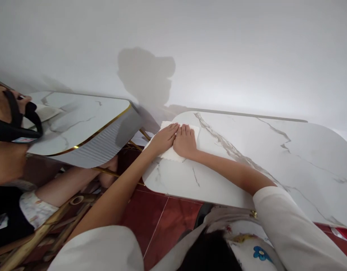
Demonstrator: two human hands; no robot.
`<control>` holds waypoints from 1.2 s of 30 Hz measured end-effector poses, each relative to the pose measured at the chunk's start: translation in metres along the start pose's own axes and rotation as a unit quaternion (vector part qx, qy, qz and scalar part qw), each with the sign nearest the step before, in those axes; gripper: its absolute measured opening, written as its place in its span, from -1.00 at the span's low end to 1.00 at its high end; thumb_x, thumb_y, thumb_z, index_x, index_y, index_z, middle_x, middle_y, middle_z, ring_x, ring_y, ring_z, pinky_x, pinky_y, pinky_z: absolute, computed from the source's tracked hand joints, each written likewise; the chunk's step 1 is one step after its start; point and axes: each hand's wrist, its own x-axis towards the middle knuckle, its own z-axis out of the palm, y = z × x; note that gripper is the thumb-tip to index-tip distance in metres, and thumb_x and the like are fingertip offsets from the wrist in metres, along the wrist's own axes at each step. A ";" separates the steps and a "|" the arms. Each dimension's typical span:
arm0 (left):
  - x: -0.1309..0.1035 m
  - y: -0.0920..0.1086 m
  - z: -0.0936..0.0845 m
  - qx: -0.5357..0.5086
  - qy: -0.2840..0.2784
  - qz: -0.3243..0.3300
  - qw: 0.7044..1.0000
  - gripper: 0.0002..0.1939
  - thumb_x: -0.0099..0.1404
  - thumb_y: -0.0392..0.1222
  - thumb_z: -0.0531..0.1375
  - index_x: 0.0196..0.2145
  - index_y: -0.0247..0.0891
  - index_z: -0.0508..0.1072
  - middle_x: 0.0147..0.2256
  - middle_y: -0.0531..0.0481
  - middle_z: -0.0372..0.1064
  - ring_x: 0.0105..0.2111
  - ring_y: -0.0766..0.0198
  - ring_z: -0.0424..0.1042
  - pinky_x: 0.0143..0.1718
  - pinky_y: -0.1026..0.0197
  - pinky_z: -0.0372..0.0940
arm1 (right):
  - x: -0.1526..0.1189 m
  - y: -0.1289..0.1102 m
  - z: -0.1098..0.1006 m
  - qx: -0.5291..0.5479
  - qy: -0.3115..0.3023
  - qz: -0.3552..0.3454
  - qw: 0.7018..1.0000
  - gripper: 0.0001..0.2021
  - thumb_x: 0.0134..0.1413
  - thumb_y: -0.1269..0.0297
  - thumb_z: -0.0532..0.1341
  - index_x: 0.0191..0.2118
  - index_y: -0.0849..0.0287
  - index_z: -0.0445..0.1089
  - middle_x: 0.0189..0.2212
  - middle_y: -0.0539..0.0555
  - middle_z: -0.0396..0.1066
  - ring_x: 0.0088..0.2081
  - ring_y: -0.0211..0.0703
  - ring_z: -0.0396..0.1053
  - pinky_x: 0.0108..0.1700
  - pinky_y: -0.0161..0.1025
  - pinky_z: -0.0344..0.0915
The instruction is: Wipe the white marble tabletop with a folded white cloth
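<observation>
A white cloth or paper sheet (173,153) lies on the left end of a white marble-patterned table (246,139). My left hand (164,139) rests on the sheet with its fingers extended and pointing up and to the right. Beside it, touching it, my right hand (185,142) lies on the same sheet, palm down, fingers stretched forward. Edges of the sheet show above, below and to the right of my hands.
Another marble-topped table (85,116) with a gold edge stands at the left. A person (9,162) wearing a black head strap sits there on a wooden chair (57,222). Behind both tables is a white wall (218,56); red tiles (150,210) cover the floor.
</observation>
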 end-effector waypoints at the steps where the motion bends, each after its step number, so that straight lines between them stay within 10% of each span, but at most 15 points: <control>1: -0.013 0.005 -0.003 0.001 0.000 0.000 1.000 -0.43 0.38 -0.18 -0.21 0.26 -0.43 0.13 0.29 -0.20 0.07 0.30 0.16 0.02 0.34 0.04 -0.07 | -0.011 -0.007 -0.002 0.000 -0.006 -0.004 1.000 -0.45 0.29 0.36 -0.12 0.30 0.61 -0.01 0.32 0.42 -0.03 0.35 0.15 -0.14 0.32 0.06 -0.17; 15: -0.121 0.073 -0.023 -0.008 0.005 -0.060 0.998 -0.37 0.27 -0.23 -0.16 0.29 -0.26 0.10 0.29 -0.05 0.08 0.28 0.13 0.09 0.32 -0.01 0.00 | -0.116 -0.048 -0.025 0.014 -0.071 -0.059 0.996 -0.43 0.25 0.39 -0.09 0.31 0.65 -0.05 0.34 0.41 -0.10 0.37 0.12 -0.19 0.36 0.01 -0.23; 25: -0.091 0.139 -0.013 -0.024 -0.011 -0.032 0.999 -0.38 0.25 -0.23 -0.11 0.26 -0.40 0.14 0.29 -0.14 0.09 0.29 0.14 0.06 0.32 0.00 -0.02 | -0.149 0.004 -0.052 -0.008 -0.072 -0.040 0.997 -0.41 0.22 0.40 -0.05 0.31 0.64 -0.04 0.33 0.42 -0.07 0.36 0.19 -0.17 0.35 0.03 -0.20; 29: -0.067 0.134 -0.012 -0.084 -0.004 -0.057 0.995 -0.40 0.23 -0.20 -0.05 0.23 -0.34 0.21 0.27 -0.10 0.12 0.28 0.11 0.09 0.31 0.00 0.01 | -0.127 0.021 -0.047 -0.014 -0.059 -0.040 0.997 -0.42 0.22 0.39 -0.06 0.30 0.65 -0.01 0.32 0.43 -0.04 0.35 0.18 -0.12 0.34 0.01 -0.16; 36: 0.009 0.098 0.002 -0.223 0.181 -0.120 0.950 -0.72 0.17 -0.24 0.03 -0.22 -0.26 0.47 -0.04 -0.09 0.48 -0.01 0.14 0.43 0.12 0.12 0.25 | -0.043 0.067 -0.033 -0.030 -0.033 -0.067 0.997 -0.47 0.24 0.42 -0.11 0.27 0.59 0.06 0.31 0.40 0.01 0.33 0.12 -0.07 0.31 0.00 -0.09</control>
